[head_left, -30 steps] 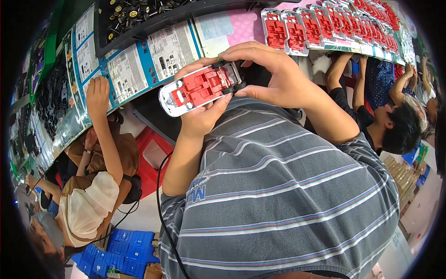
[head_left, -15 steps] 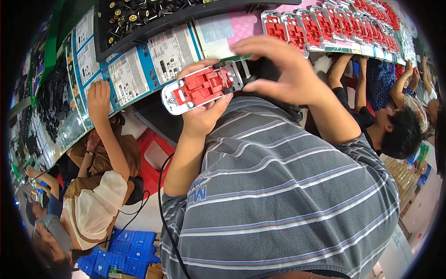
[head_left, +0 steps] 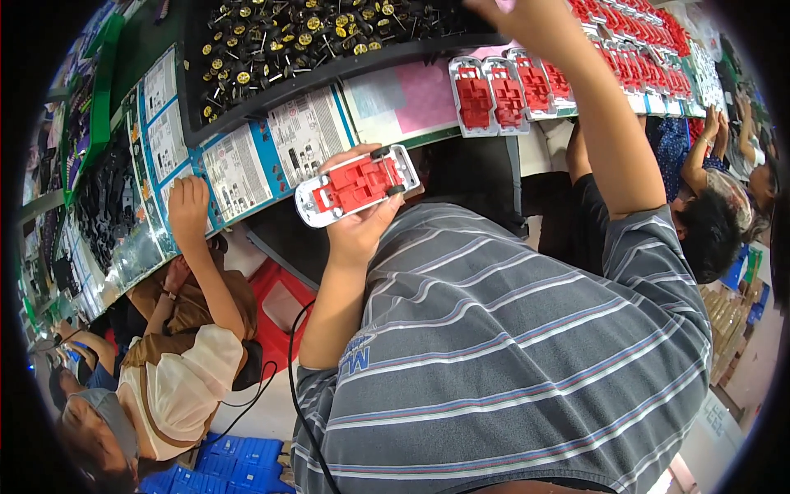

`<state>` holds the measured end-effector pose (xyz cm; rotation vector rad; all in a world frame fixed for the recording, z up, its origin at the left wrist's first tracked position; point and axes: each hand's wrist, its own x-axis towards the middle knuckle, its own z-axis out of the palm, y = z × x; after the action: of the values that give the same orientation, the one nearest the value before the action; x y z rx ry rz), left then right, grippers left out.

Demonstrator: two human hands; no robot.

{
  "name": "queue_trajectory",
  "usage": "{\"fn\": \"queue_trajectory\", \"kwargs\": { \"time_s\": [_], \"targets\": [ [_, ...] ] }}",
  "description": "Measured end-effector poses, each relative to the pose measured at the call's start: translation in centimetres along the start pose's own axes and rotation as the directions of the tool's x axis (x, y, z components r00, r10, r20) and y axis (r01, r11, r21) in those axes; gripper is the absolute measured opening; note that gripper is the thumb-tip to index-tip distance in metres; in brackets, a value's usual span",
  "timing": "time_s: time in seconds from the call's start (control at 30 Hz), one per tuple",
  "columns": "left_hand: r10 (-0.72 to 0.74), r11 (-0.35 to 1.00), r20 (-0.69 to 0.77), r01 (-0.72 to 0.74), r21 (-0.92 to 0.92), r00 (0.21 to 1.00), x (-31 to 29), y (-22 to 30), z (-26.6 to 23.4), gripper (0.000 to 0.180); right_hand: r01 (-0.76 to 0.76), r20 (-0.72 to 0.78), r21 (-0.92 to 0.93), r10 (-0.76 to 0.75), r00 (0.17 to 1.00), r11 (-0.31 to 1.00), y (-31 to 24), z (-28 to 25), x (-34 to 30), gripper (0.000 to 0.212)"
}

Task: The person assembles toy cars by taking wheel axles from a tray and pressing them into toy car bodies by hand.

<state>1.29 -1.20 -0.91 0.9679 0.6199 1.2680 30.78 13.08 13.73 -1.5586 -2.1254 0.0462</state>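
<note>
My left hand [head_left: 359,235] is closed around a toy car body [head_left: 358,186], which lies underside up with a white shell and a red chassis. Two black wheels [head_left: 396,190] sit across its right-hand end; no wheels show at the other end. My right arm stretches far up, and my right hand [head_left: 531,20] is at the top edge, beside the right end of a black tray [head_left: 288,88]. Its fingers are partly cut off by the picture edge, so their grip is hidden. Many wheel axles [head_left: 306,39] with black-and-yellow wheels fill the tray.
Rows of red and white car bodies [head_left: 475,99] line the bench to the right. Printed card sheets [head_left: 234,171] cover the bench top in front of me. A co-worker's hand [head_left: 188,206] rests on the bench edge at left; other people sit at right.
My right hand has left the car body and moved up to the tray's right end. The left hand still holds the car body, now slightly lower in the picture.
</note>
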Motion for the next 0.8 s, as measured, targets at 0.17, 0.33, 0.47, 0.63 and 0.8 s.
{"fn": "queue_trajectory", "kwargs": {
  "time_s": [0.17, 0.33, 0.47, 0.63, 0.8],
  "targets": [
    [-0.031, 0.999, 0.006, 0.031, -0.023, 0.999, -0.1, -0.4, 0.1, 0.065, -0.004, 0.296, -0.033, 0.014, 0.955, 0.999, 1.3, 5.9, 3.0, 0.026],
    [-0.032, 0.999, 0.009, 0.032, 0.010, 0.999, 0.2, -0.1, 0.2, 0.065, 0.013, 0.325, -0.050, 0.004, 0.946, 0.999, 2.7, 9.5, 5.0, 0.021],
    [-0.045, 0.999, -0.036, 0.044, -0.029, 0.998, -0.2, 0.1, 0.1, 0.066, 0.114, -0.120, 0.107, -0.101, 0.988, 0.988, 3.4, 8.8, 3.8, 0.012],
    [-0.054, 0.998, -0.062, 0.052, -0.033, 0.997, -0.4, 0.2, -0.4, 0.066, -0.189, 0.057, 0.539, 0.189, 0.980, 0.821, -3.2, 4.1, -2.6, 0.020],
    [-0.063, 0.997, -0.009, 0.063, -0.048, 0.998, 0.9, -0.1, -0.4, 0.068, -0.114, 0.114, 0.797, 0.037, 0.993, 0.593, -6.2, 6.7, -9.8, 0.054]
  ]
}}
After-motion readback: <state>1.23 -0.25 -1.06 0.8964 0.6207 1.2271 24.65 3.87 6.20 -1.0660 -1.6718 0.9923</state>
